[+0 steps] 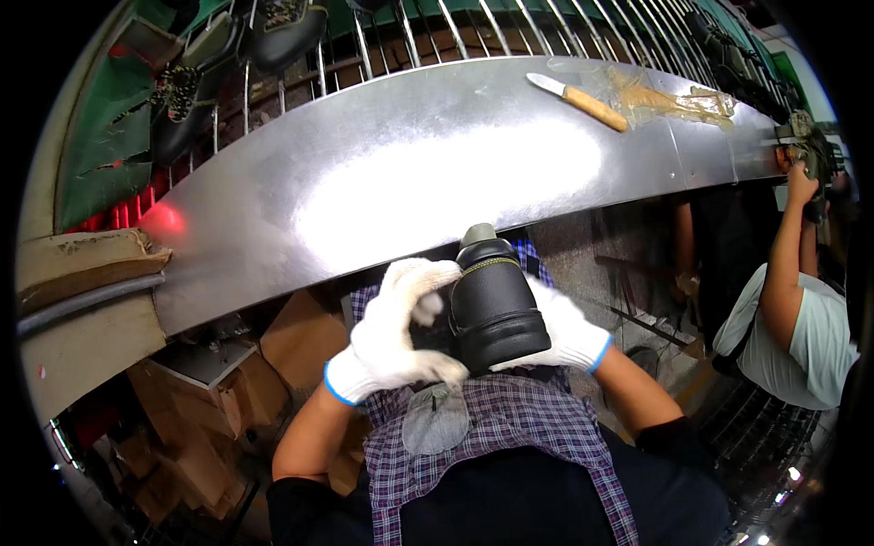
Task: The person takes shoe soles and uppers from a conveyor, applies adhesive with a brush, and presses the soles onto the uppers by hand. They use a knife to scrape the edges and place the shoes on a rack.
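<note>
A black shoe [496, 300] with yellow stitching is held in front of my body, beside the near edge of the metal table. A grey-green block [478, 235], perhaps part of a last, sticks out at its far end. My right hand [566, 328], in a white knit glove with a blue cuff, grips the shoe along its right side; some of its fingers are hidden behind it. To the left, my left hand [391, 323], gloved the same way, has its fingers curved and apart. Its fingertips are close to the shoe's left side, and some look blurred.
On the shiny metal table [246, 218] lies a wooden-handled knife [583, 102], near brownish tape [678, 98]. Behind runs a rack of metal rods [446, 32] with black shoes [289, 36]. Cardboard boxes [196, 437] stand lower left. Another person [792, 318] works at the right.
</note>
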The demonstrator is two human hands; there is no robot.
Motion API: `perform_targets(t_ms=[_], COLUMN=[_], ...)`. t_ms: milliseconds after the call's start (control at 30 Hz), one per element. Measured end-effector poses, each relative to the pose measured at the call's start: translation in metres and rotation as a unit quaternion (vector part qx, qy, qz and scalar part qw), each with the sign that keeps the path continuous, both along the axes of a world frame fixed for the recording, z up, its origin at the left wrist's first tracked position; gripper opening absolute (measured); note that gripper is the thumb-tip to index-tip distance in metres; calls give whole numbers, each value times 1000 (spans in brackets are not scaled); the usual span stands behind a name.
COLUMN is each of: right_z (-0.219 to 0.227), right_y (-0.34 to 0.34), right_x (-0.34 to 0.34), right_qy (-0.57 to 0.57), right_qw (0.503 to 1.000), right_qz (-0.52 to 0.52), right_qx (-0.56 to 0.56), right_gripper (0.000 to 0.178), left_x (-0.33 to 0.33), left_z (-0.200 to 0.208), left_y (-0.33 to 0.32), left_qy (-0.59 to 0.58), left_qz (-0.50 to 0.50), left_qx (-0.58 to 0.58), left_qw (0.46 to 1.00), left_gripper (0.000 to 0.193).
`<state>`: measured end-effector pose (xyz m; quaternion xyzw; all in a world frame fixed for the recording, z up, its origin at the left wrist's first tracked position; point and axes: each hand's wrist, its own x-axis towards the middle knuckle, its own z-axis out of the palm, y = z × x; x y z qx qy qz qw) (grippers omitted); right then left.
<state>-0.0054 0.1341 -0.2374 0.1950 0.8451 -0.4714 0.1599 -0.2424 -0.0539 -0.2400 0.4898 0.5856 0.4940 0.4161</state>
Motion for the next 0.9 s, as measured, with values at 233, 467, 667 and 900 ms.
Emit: perform_targets(t_ms=[233, 467, 667, 900], right_z=[26, 112, 6, -1], right_y=[28, 122, 256, 278], right_x=[-39, -128, -39, -37], right_qy=[92, 300, 112, 150], right_qw=[979, 918, 860, 859], right_qz=[53, -181, -81, -184], right_qx=[-173, -185, 492, 453], right_gripper=[133, 52, 57, 41], left_x=[-24, -99, -48, -8], left_z=[57, 72, 15, -5], left_y=[57, 41, -7, -16], left_qy=[62, -25, 258, 249], left_qz=[82, 314, 355, 337], left_qx=[106, 242, -197, -130], left_qw=[989, 918, 877, 899], left_gripper=[33, 54, 77, 82])
